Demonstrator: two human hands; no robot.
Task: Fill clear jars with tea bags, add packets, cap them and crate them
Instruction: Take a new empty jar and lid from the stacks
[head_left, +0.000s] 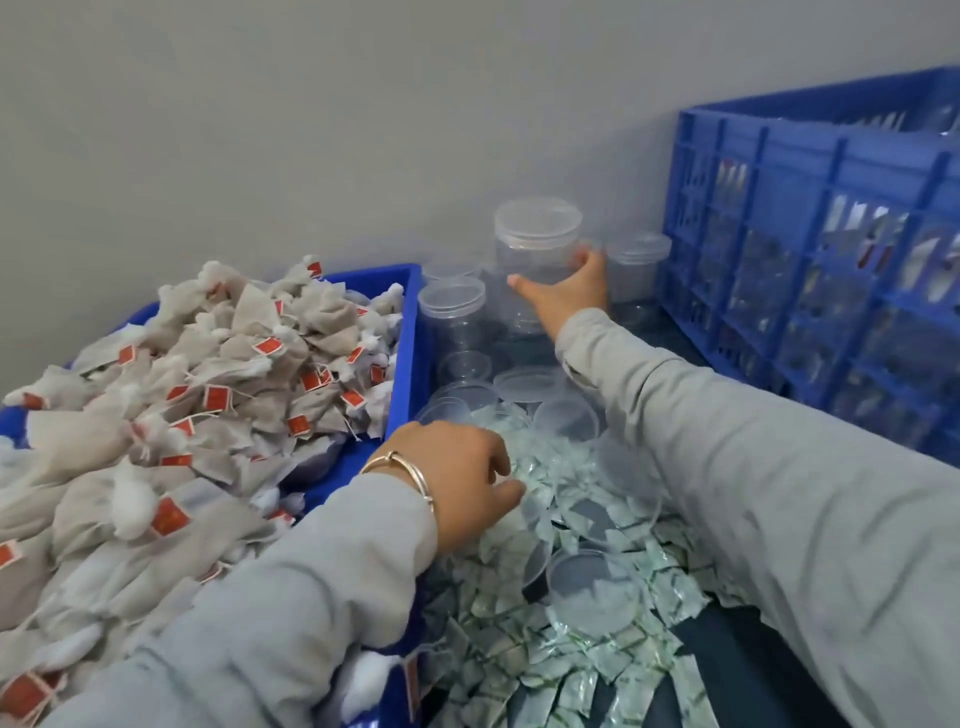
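The right hand (566, 291) grips a capped clear jar (537, 260) beside the blue crate (779, 218) holding filled jars. Left of the jar, a blue tray (408, 332) is heaped with tea bags (208, 389). The left hand (462, 478), fingers loosely curled, rests on green packets (545, 649) among loose lids (592, 587).

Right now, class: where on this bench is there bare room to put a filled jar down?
Bare dark bench shows only at the near right, between the green packets and the right sleeve. Elsewhere is crowded: tea bags heap the blue tray, jars and loose lids fill the middle, the blue crate blocks the right.
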